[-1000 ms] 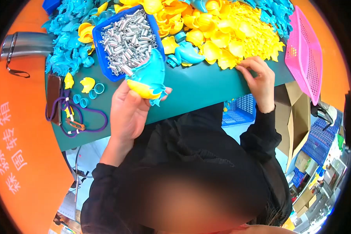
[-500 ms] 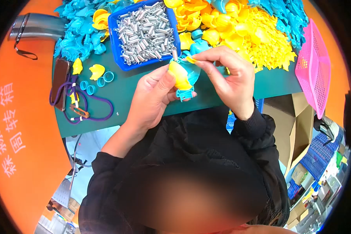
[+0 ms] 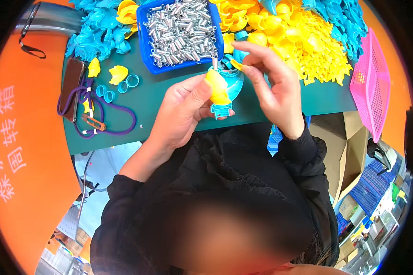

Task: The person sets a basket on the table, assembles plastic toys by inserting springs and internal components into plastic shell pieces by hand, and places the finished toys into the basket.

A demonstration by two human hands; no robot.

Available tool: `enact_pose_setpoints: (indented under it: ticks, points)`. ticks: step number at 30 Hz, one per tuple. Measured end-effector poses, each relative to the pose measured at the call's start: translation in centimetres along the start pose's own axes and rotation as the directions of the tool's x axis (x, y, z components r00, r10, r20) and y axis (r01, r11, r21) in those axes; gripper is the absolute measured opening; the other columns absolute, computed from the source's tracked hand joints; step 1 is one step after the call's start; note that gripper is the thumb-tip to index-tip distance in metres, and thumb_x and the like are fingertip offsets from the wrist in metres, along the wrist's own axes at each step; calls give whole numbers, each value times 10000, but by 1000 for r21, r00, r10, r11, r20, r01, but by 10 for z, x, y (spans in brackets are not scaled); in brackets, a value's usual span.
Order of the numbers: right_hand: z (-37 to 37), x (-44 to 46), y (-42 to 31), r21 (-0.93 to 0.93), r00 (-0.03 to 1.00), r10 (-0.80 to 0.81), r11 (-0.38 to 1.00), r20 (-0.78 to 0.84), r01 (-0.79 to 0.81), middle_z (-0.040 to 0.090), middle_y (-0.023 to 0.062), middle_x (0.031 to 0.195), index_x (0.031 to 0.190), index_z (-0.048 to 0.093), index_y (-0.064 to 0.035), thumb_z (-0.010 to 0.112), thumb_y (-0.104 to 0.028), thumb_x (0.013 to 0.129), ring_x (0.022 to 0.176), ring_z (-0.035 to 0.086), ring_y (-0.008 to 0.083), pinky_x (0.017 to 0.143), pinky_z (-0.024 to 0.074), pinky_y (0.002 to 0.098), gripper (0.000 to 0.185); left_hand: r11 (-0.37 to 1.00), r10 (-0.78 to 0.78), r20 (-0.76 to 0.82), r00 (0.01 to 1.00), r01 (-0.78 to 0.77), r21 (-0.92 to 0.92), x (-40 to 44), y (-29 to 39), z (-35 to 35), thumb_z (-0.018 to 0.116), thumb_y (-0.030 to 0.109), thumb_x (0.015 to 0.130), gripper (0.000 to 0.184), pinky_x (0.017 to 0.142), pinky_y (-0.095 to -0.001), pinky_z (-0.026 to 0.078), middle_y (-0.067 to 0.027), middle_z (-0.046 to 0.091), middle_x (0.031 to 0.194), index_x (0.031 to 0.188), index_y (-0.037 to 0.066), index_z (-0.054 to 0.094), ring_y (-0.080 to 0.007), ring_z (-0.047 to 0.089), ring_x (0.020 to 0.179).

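My left hand [image 3: 181, 107] is closed around a blue plastic shell [image 3: 234, 86]. On the shell's near side lies a curved yellow plastic piece [image 3: 218, 87], with my left thumb pressed on it. A metal spring [image 3: 214, 62] stands out at the shell's top edge. My right hand [image 3: 277, 87] is just right of the shell. A small yellow plastic piece [image 3: 236, 64] sits at the tip of its thumb, by the shell's upper rim. The index finger is raised away from the thumb. How the other fingers meet the small piece is partly hidden.
A blue bin [image 3: 158, 69] of springs stands ahead, with heaps of yellow parts [image 3: 316, 55] and blue parts [image 3: 94, 36] around it. A pink basket [image 3: 371, 85] is at right. Blue rings [image 3: 122, 86], a phone [image 3: 73, 75] and a purple cord [image 3: 119, 110] lie left.
My right index finger has lifted off the small yellow piece, and the right hand has opened somewhat. The left hand still holds the shell. The whole view has shifted slightly.
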State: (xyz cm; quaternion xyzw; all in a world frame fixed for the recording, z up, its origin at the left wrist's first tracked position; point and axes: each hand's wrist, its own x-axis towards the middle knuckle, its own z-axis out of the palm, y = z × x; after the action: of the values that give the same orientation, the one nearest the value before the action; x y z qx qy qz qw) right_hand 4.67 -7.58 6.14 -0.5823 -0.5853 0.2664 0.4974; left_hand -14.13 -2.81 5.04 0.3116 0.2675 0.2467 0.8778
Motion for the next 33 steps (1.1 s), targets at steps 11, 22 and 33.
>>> enact_pose_setpoints:
  ticks: [11, 22, 33]
  points:
    - [5, 1, 2, 392, 992, 46, 920, -119, 5, 671, 64, 968, 999, 585, -2, 558, 25, 886, 943, 635, 168, 848, 478, 279, 119, 993, -53, 65, 996, 60, -100, -3, 7, -4, 522, 372, 956, 439, 811, -366, 562, -74, 624, 1053, 1170, -12, 531, -143, 633, 886]
    - [12, -5, 4, 236, 997, 17, 972, -77, 2, 692, 86, 881, 891, 671, 8, 652, 26, 815, 876, 665, 177, 809, 503, 281, 80, 986, -64, 88, 994, 76, -145, -1, 6, -3, 507, 396, 958, 445, 807, -364, 563, -77, 628, 1012, 1154, -3, 526, -157, 643, 870]
    - [1, -4, 5, -309, 932, -352, 880, 87, 361, 686, 120, 978, 993, 676, -41, 673, 24, 756, 970, 663, 270, 860, 508, 370, 245, 989, -92, 36, 995, 95, -115, -2, 6, -4, 483, 375, 974, 425, 797, -355, 559, -70, 634, 1015, 1150, -7, 546, -143, 641, 868]
